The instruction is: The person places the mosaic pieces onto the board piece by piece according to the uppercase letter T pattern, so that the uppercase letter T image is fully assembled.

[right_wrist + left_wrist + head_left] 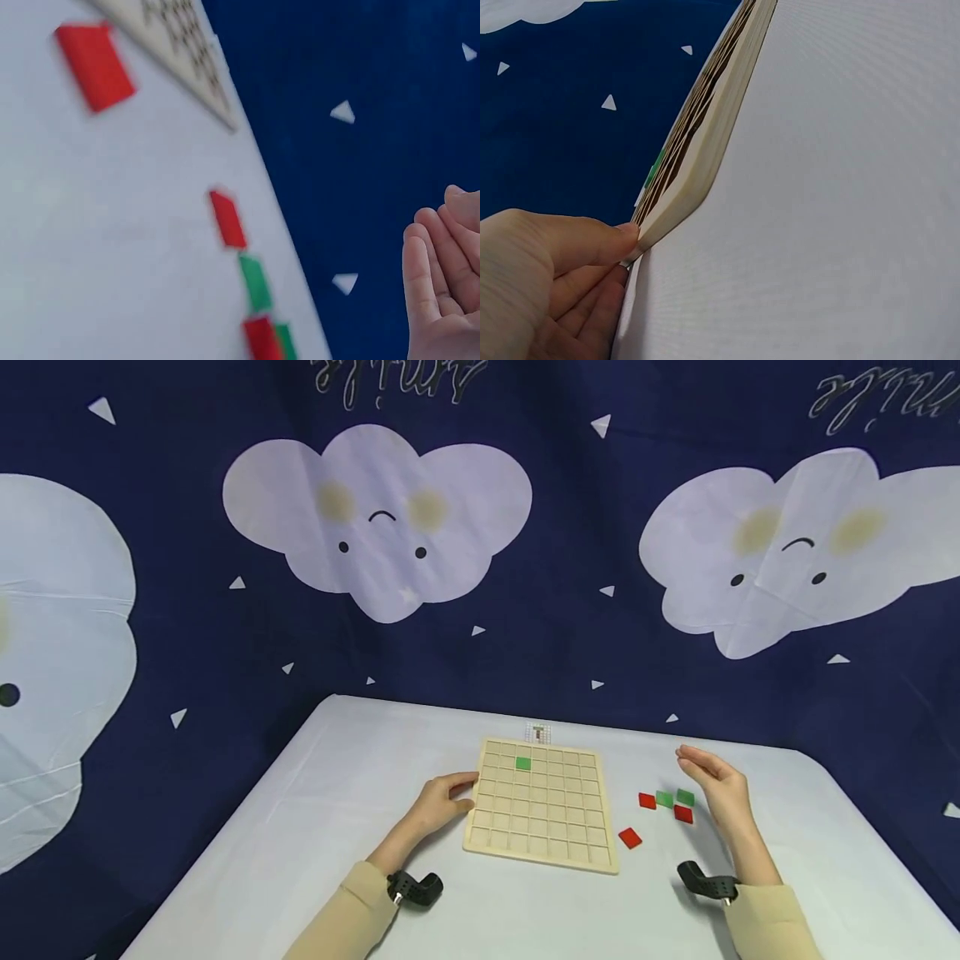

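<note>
A pale wooden grid board [540, 862] lies in the middle of the table, with one green square tile [523, 763] in a cell near its far edge. My left hand [437, 803] rests at the board's left edge, thumb and fingertips touching it, spread apart from each other. In the left wrist view, the thumb [592, 238] meets the rim near a corner. Raised at the right, beyond the loose tiles, my right hand [722, 787] has relaxed fingers and nothing in it. Beside the board lie three red tiles, one nearer me [630, 837], and two green tiles, one outermost [686, 797].
Behind the board's far edge is a small printed grid card [537, 733] with a dark T-like pattern. The white table [375, 752] ends at a dark blue cloth backdrop [570, 643] with clouds. Each wrist wears a black camera strap [415, 888].
</note>
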`<state>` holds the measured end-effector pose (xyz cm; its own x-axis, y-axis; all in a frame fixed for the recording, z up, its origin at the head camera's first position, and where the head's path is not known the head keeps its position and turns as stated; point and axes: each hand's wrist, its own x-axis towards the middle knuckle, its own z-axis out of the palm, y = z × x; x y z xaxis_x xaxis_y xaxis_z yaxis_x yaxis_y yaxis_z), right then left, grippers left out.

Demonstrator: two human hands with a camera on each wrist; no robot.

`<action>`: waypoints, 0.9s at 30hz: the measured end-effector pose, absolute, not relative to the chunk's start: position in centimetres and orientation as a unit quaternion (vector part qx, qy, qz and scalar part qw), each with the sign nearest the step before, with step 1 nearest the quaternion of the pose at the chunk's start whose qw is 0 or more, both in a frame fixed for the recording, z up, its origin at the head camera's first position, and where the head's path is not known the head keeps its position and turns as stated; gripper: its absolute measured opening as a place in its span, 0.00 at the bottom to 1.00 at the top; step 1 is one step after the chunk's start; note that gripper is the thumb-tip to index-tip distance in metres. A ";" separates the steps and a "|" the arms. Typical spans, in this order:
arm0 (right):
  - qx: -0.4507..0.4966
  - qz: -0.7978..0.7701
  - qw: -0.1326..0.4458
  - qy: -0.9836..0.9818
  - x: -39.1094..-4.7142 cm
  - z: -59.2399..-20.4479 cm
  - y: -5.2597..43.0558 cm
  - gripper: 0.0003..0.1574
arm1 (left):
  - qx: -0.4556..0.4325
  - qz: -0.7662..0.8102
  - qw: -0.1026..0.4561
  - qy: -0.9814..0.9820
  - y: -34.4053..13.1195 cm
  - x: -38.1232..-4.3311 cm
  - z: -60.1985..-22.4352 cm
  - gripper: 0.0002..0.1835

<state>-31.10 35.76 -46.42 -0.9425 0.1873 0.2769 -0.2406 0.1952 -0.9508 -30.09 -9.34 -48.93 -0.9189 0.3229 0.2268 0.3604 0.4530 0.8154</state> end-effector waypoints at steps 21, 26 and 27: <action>-0.024 0.325 0.233 -0.916 -28.6 -49.7 36.5 0.18 | -0.202 -0.479 0.019 -0.854 -9.3 -30.5 -49.2 0.25; -0.024 0.330 0.244 -0.912 -28.8 -49.7 36.5 0.17 | -0.206 -0.481 0.022 -0.852 -9.4 -30.6 -49.2 0.26; -0.025 0.331 0.243 -0.911 -28.8 -49.7 36.5 0.17 | -0.207 -0.482 0.021 -0.851 -9.4 -30.7 -49.1 0.26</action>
<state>-28.76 36.54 -49.71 -0.8811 0.2056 0.4259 -0.1158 0.7793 -0.6158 -30.67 -9.39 -49.14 -0.9137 0.3313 0.2353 0.3723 0.4505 0.8114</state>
